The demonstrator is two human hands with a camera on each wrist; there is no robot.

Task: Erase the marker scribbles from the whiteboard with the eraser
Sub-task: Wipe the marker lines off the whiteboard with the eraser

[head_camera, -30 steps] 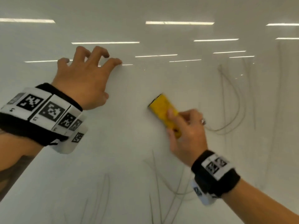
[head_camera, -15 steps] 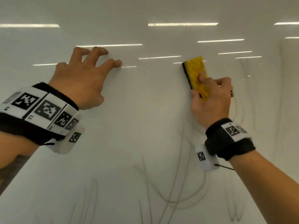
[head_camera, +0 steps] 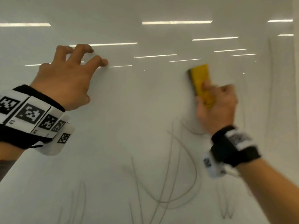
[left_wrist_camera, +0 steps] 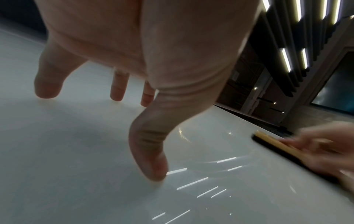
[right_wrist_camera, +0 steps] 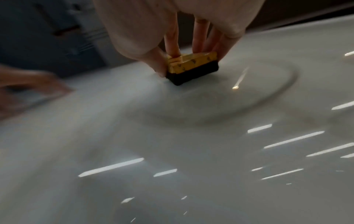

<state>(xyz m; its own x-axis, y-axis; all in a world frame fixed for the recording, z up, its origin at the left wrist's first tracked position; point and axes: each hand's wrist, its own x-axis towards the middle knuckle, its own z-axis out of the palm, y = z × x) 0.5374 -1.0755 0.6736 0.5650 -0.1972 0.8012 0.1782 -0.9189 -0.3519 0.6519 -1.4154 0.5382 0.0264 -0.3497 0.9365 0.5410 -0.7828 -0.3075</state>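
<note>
**Fingers on the eraser, lots of lines left**

Fingers [right_wrist_camera: 173,45] and thumb of the right hand [head_camera: 216,107] squeeze the sides of the yellow eraser [head_camera: 201,83]. Its black pad lies flat on the whiteboard [head_camera: 129,118], in the upper right part of what the head view shows. The hand and eraser look blurry, so I think they are moving fast.

The left hand [head_camera: 64,83] holds nothing. Its fingers are bent and spread apart like a claw, and the tips touch the board on the upper left side, well apart from the eraser.

The job looks partly done. The top and middle of the board look clean and white. Below the eraser there are loops and tall thin lines [head_camera: 174,183]. More thin lines [head_camera: 270,97] run up the right side, and faint ones [head_camera: 79,196] sit at the lower left. So I think a good bit of wiping is left, mostly lower down and to the right.

The board is smooth and shiny. Long ceiling lights [head_camera: 177,22] shine back off it as bright stripes. The left wrist view shows a dark room with rows of long lights [left_wrist_camera: 286,60] above.
</note>
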